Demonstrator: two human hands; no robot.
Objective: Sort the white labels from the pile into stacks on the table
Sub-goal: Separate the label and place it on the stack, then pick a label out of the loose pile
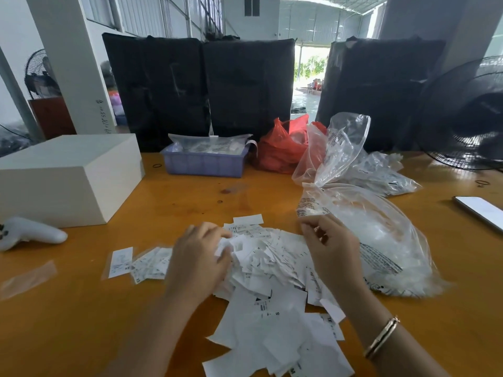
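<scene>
**Inspector:** Hands first. Left hand (200, 257) lies on the left edge of the pile of white labels (272, 289), fingers curled into the loose slips — whether any one label is pinched, I cannot tell. Right hand (330, 251) is raised over the pile's right side, fingertips drawn together at the printed edge of a clear plastic bag (381, 240); it appears to pinch that edge.

**Clerk:** And the labels themselves?

**Inspector:** Heaped on the orange table (81, 308), between the two forearms, spilling toward the near edge. Left of the heap — a small row of sorted labels in clear sleeves (141, 261), lying flat.

**Clerk:** Surroundings?

**Inspector:** White box (68, 175) at far left, a white handheld controller (30, 232) just in front of it. Purple tray (204, 161) at the back centre, red bag (283, 148) beside it. Phone (481, 210) at the right edge. Gold bracelet (382, 337) on the right wrist.
</scene>
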